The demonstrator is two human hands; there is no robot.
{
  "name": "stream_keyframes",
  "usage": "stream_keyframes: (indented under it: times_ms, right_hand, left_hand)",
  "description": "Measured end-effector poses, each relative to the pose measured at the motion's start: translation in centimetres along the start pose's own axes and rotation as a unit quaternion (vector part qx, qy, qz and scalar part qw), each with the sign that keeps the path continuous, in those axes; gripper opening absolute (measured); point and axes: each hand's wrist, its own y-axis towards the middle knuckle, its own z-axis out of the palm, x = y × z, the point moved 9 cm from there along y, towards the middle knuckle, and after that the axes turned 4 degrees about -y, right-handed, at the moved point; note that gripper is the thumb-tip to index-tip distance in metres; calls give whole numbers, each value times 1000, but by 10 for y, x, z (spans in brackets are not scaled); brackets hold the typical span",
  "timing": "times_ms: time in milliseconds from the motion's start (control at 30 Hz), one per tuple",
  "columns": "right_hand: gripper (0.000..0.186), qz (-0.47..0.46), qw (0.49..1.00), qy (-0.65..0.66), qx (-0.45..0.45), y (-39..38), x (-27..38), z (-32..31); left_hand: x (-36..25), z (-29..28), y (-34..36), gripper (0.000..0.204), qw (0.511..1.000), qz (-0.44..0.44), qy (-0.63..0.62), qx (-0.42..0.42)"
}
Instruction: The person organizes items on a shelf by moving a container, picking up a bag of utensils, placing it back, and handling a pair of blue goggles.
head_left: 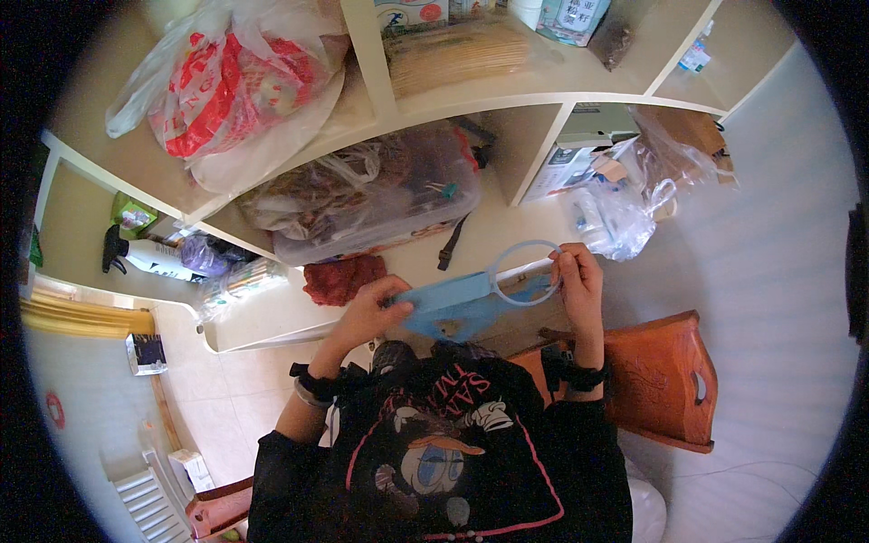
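Out in front of my body, both hands hold a light-blue object [466,294] between them. One end is a thin round ring [527,300], the other a flat, straight strip; translucent blue material hangs under the strip, and its exact kind I cannot make out. My left hand [376,309] pinches the strip's left end, thumb on the near side. My right hand [577,270] has its fingers closed on the ring's right rim. Just behind my left hand a dark red crumpled cloth [342,279] lies on the light shelf board [493,222].
A clear plastic bin [407,204] full of bags stands on the shelf ahead. Plastic bags [625,217] and boxes lie to the right. A white spray bottle [158,258] is at the left. A wooden chair [661,380] stands near my right arm.
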Motion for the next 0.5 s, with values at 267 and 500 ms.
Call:
stream_keyframes:
  times_ms: [267,500]
  right_hand:
    - [19,8,990,127,-63,2,-22,-20]
    - [18,43,989,139,-30,3,-18,-8]
  left_hand:
    - [8,-6,-12,13,994,17,-106,-11]
    - [-2,-29,-16,17,987,66,-51,-139]
